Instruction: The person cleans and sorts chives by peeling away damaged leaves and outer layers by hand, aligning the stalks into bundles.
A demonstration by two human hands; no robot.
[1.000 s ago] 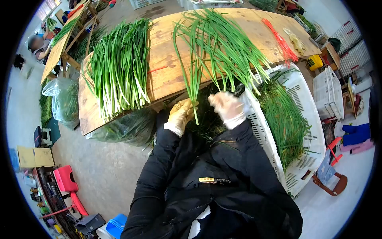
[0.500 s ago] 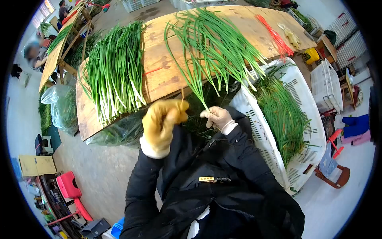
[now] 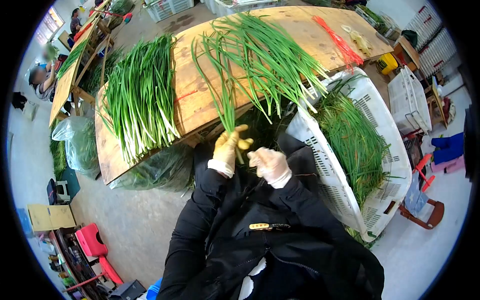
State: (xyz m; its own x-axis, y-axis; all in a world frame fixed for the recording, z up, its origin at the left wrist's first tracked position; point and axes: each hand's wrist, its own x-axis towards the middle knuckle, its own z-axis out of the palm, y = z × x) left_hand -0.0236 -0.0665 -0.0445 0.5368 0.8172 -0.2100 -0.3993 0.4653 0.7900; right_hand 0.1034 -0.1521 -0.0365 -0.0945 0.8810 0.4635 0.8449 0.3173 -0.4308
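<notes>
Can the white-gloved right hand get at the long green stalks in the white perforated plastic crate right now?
Probably yes. The right hand is close beside the crate, whose open top exposes the stalks; only the near side wall stands between, so it likely must reach over that.

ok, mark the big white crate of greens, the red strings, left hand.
White crate (image 3: pixel 322 152), head view, left side wall.
Red strings (image 3: pixel 341 44), head view, middle of the bundle.
Left hand (image 3: pixel 226 149), head view, middle of the hand.

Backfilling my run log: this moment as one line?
Left hand: grips few chives | Right hand: curled alongside, contact unclear | Wooden table: neat chive pile, looser chive pile | White crate: loose greens
</notes>
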